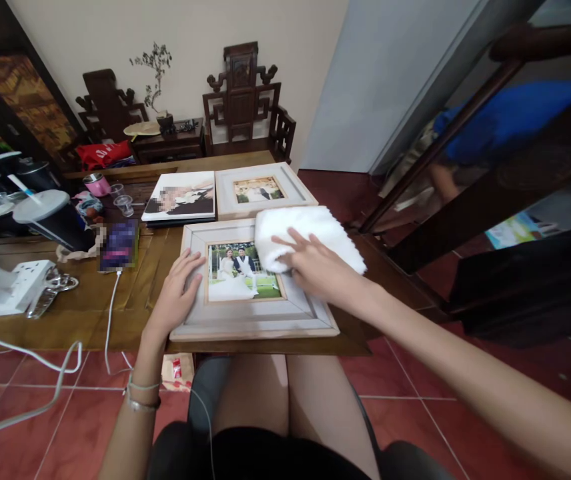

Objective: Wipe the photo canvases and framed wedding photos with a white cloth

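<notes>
A picture frame (245,323) with a pale grey-white border lies flat near the table's front edge. It holds a photo (233,272) of two people in wedding clothes on grass. My left hand (178,293) rests on the frame's left side, fingers stretched out and apart. On its upper right corner, my right hand (308,263) presses a folded white cloth (293,223), gripping its near edge; some fingertips spread over the top. The cloth hides that corner and hangs past the frame's right side. A second pale frame (265,177) and a photo album (180,197) lie just behind.
On the left of the wooden table (150,260) stand a lidded dark cup (55,220), a blurred phone (118,247) on a cable, and a white power strip (20,287). A dark chair (245,100) stands behind. Wooden furniture and a person's blue clothing (525,113) are at right.
</notes>
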The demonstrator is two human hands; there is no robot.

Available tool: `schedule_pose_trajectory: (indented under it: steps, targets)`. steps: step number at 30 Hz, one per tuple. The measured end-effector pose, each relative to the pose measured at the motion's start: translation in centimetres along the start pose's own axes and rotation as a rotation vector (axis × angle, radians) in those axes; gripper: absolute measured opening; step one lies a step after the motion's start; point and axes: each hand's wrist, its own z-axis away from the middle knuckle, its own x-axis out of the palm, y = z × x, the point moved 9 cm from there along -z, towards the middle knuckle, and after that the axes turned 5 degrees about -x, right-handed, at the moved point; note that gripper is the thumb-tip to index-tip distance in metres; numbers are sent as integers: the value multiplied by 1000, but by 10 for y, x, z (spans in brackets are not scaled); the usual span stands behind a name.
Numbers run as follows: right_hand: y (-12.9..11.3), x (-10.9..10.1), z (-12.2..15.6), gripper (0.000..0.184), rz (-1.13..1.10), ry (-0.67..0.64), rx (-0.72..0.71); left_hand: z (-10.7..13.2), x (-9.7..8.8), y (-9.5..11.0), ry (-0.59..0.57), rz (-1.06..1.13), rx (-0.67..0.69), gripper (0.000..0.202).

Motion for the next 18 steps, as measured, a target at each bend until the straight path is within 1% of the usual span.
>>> schedule_pose_trajectory:
  steps: [3, 5, 6, 7, 9, 11, 13, 15, 16, 18]
  targets:
    - [16, 11, -24, 54, 13, 20, 4, 0, -1, 1, 9, -2, -3, 35]
    - [16, 18, -24, 54, 9, 25, -21, 0, -2, 1, 15, -2, -7, 35]
    - [12, 20, -18, 53, 2, 24, -41, 1, -2, 2, 17, -4, -7, 35]
    - [7, 22, -8, 52, -8, 19, -62, 1, -3, 2, 19, -6, -6, 35]
    - [-9, 23, 20, 50, -36, 1, -98, 0, -3, 2, 25, -12, -5, 35]
    - [-28, 19, 51, 49, -78, -33, -124, 0, -3, 1, 31, -12, -6, 35]
    - [-49, 12, 76, 45, -119, -92, -149, 0, -3, 0, 37, -3, -11, 35]
    - [-69, 2, 86, 40, -138, -154, -169, 0, -4, -1, 50, 16, -18, 35]
    - [-79, -3, 85, 39, -141, -184, -175, 0, -4, -1, 61, 27, -25, 35]
    - [-99, -9, 73, 40, -145, -240, -187, 1, -8, -2, 104, 53, -43, 35]
